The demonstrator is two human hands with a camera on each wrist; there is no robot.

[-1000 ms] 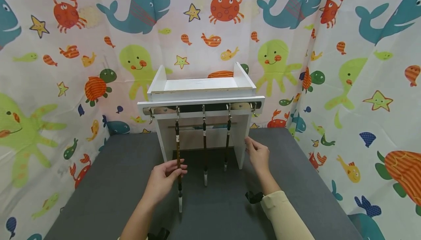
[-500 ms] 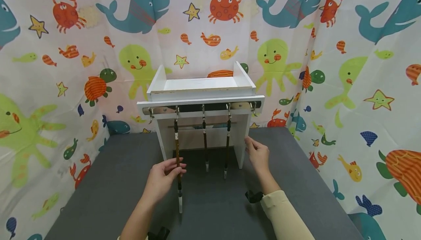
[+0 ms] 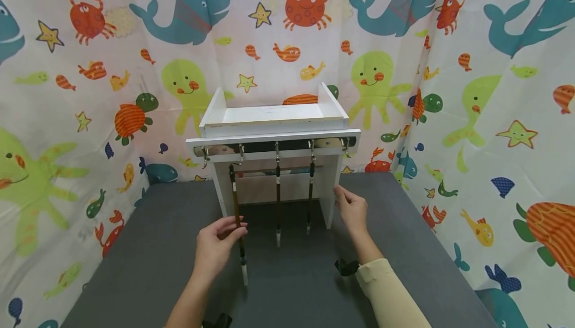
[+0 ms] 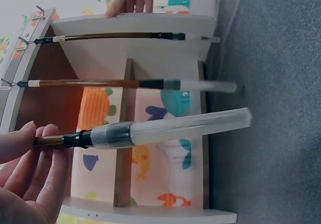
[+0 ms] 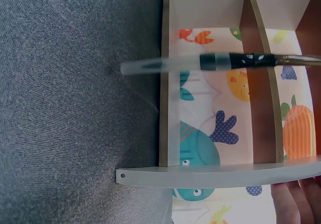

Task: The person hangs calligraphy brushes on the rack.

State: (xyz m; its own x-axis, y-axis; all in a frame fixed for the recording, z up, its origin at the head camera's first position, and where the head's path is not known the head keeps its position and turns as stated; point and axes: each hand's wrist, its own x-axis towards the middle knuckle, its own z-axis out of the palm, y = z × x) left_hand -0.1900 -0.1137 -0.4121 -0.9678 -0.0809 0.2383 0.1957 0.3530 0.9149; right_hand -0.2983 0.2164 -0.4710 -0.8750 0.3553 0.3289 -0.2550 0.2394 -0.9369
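My left hand (image 3: 214, 245) pinches the shaft of a calligraphy brush (image 3: 235, 195) between thumb and fingers. A clear cap (image 4: 190, 126) covers its tip. The brush leans, its top to the left, with its hanging loop right by the lower end of a hook (image 3: 241, 152). Two more capped brushes, a middle one (image 3: 278, 198) and a right one (image 3: 311, 193), hang from hooks on the rail. My right hand (image 3: 352, 213) grips the front edge of the white shelf's right side panel (image 3: 330, 183); in the right wrist view only its fingers (image 5: 288, 204) show.
The white shelf unit (image 3: 274, 127) stands on a grey table surface (image 3: 170, 248), its metal hook rail (image 3: 292, 145) across the front. Bare hooks sit at both rail ends. A sea-animal print curtain (image 3: 269, 78) surrounds the table at the back and sides.
My left hand has moved slightly left with the brush, whose top has shifted left and down from its hook. The other two brushes swing a little. My right hand stays on the panel.
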